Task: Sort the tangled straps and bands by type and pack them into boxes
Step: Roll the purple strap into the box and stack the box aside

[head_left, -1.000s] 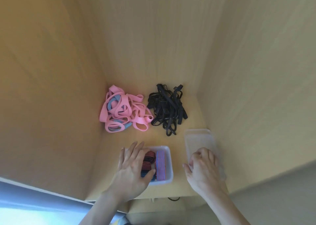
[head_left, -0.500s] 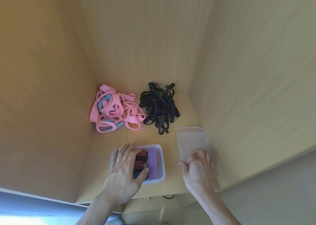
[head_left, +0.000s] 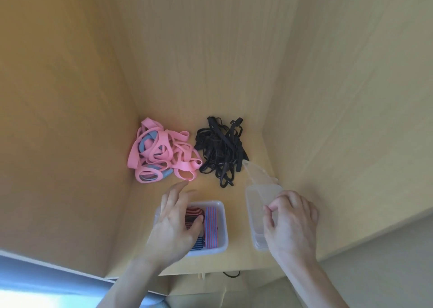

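Striped bands [head_left: 211, 225], red, blue and black, lie packed side by side in a clear open box [head_left: 223, 216] at the near edge of the tabletop [head_left: 236, 204]. The left hand [head_left: 173, 225] lies over the left part of this box with its fingers straight and spread. Its thumb touches the dark striped band, and its blurred fingertips reach past the far rim. It grips nothing.

The right hand [head_left: 293, 225] is to the right of the box, fingers curled. Thumb and fingers pinch the near end of a clear lid [head_left: 260, 176]. The lid is tilted, and its far corner stands up just beside the black pile. Under the hand sits a second clear box [head_left: 254, 216], long and narrow, set apart from the first by a strip of bare wood. Whether the lid touches this box at its near end I cannot tell, for the plastic is see-through and the hand covers it.

Farther back, two tangled heaps lie against the rear of the tabletop. On the left are pink and blue bands [head_left: 161, 153], wide flat loops knotted through one another. On the right are black straps [head_left: 220, 148], thin and narrow. The two heaps nearly touch.

Pale wooden walls [head_left: 210, 50] rise on the left, at the back and on the right. A black cable [head_left: 232, 273] shows below the front edge.
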Demonstrator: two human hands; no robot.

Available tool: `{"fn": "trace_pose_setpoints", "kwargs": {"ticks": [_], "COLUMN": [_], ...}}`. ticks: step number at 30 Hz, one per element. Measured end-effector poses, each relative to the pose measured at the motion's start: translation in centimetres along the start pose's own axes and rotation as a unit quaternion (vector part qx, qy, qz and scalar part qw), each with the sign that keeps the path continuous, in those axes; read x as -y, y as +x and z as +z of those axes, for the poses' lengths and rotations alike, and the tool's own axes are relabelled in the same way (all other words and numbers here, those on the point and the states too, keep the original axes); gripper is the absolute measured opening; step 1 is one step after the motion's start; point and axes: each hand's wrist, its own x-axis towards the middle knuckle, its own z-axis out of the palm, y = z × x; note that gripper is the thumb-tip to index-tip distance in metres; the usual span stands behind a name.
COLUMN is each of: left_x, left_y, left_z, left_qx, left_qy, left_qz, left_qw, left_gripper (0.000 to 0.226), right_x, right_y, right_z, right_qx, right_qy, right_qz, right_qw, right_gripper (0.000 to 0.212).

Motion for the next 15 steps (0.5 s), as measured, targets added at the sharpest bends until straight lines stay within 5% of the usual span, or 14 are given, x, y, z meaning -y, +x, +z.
{"fn": "trace_pose_setpoints", "kwargs": {"ticks": [7,11,15], "left_x": [-0.7,-0.2,1.1], "left_y": [2.7,2.4,1.2], "left_z": [-5.4,-7.9,-7.7], "left_qx": [-0.096,-0.053,-0.039], "left_qy": [-0.144,-0.186,-0.213], "left_qz": [-0.029,-0.027,-0.096], "left_qw": [0.985,0.981,0.972], "left_gripper": [0.083,0.011,0.012], "right_x": [2.5,3.0,3.3], "right_y": [1.9,2.1,2.0], "right_z": [-3.5,-3.2,-1.9], "right_qx": [0.076,0.118,0.149], "right_qy": [0.234,0.346,0.453], "right_qz": [-0.126,-0.081,0.001], "right_qw": [0.961,0.927,0.879], "right_gripper": [0.014,0.017,0.017]}}
